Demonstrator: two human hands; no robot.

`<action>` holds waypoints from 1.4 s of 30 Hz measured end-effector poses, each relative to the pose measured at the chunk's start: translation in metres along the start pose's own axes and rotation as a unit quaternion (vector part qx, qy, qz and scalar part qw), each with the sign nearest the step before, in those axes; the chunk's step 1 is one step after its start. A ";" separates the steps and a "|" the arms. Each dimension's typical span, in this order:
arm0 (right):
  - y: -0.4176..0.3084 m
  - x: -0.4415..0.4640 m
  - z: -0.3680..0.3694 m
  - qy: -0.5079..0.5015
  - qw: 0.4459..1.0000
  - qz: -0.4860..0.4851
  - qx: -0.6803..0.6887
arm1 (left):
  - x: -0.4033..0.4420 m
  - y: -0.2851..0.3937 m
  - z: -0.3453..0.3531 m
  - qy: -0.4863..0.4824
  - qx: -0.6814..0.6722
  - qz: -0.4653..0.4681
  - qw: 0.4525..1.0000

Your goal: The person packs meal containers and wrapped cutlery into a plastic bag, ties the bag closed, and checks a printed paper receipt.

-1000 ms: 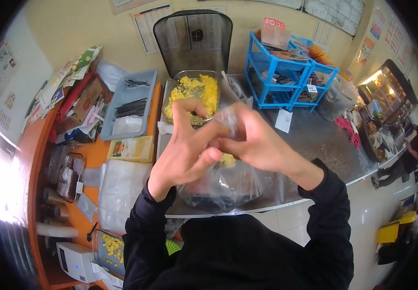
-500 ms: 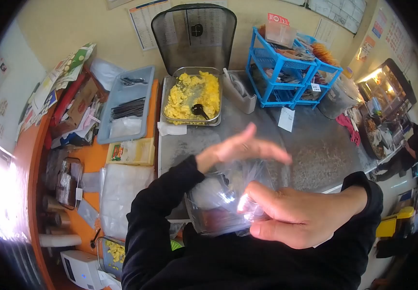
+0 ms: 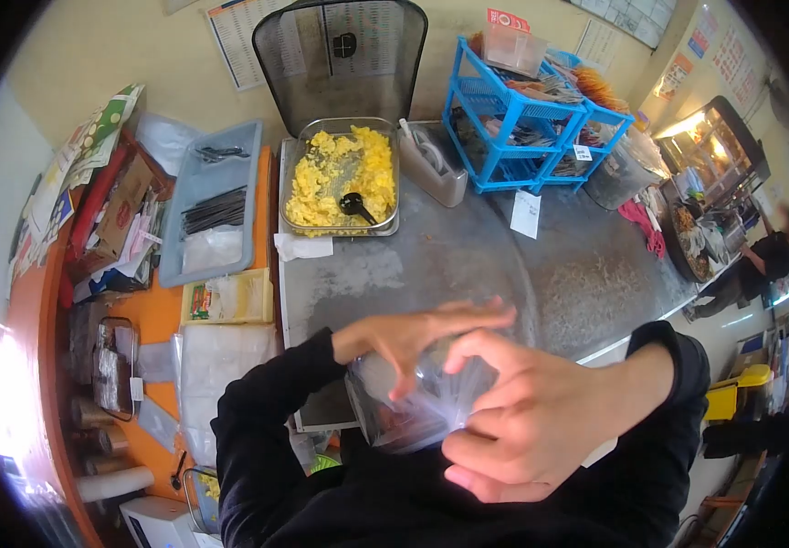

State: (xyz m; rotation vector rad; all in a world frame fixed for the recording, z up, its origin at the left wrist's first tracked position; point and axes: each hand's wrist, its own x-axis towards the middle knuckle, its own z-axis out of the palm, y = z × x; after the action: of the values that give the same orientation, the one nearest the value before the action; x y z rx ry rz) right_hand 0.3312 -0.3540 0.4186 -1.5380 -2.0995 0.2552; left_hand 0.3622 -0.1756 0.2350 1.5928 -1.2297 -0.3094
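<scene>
A clear plastic bag point(image 3: 393, 422) with something reddish and pale inside is close against my body at the counter's front edge. Its top is gathered into a twisted neck. My right hand point(image 3: 531, 416) has its fingers curled at that neck, gripping the plastic. Over the bag's far side arches my left hand point(image 3: 408, 336), fingers stretched out and thumb pointing down beside the gathered plastic. Whether the left thumb presses on the bag I cannot tell. The bag's contents are blurred by shine and partly covered by my hands.
Behind stands a glass tray point(image 3: 299, 224) of yellow scrambled food with a black spoon point(image 3: 353, 205). Right of it are a tape dispenser point(image 3: 436, 169) and blue racks point(image 3: 504, 119). A blue tray point(image 3: 171, 247) and plastic bags point(image 3: 221, 356) lie left. A person point(image 3: 764, 256) stands far right.
My left hand has come down and its thumb has dropped toward the bag. My right hand has turned, its fingers curling more at the bag's neck. The view has shifted slightly.
</scene>
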 end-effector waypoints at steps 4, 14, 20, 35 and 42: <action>0.030 0.019 0.006 0.058 0.991 -0.115 0.035 | -0.019 -0.006 0.010 -0.065 -0.220 -0.066 0.971; 0.101 0.051 0.023 0.108 0.988 -0.110 0.025 | -0.014 -0.005 0.026 -0.098 -0.222 -0.101 0.965; 0.110 0.070 0.073 0.077 0.983 -0.158 -0.043 | 0.003 -0.001 0.034 -0.080 -0.109 -0.093 0.986; 0.096 0.080 0.086 0.040 0.950 -0.187 0.247 | 0.013 0.011 0.046 -0.004 0.119 -0.095 0.988; 0.067 0.034 0.024 0.121 0.940 -0.215 0.235 | -0.022 0.035 -0.020 0.103 0.011 -0.112 0.988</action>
State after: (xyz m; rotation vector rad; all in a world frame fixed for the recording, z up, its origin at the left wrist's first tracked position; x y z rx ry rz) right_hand 0.3671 -0.2959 0.3789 -0.7703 -1.9354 0.3546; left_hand 0.3480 -0.1434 0.2645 1.7389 -0.9005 -0.2667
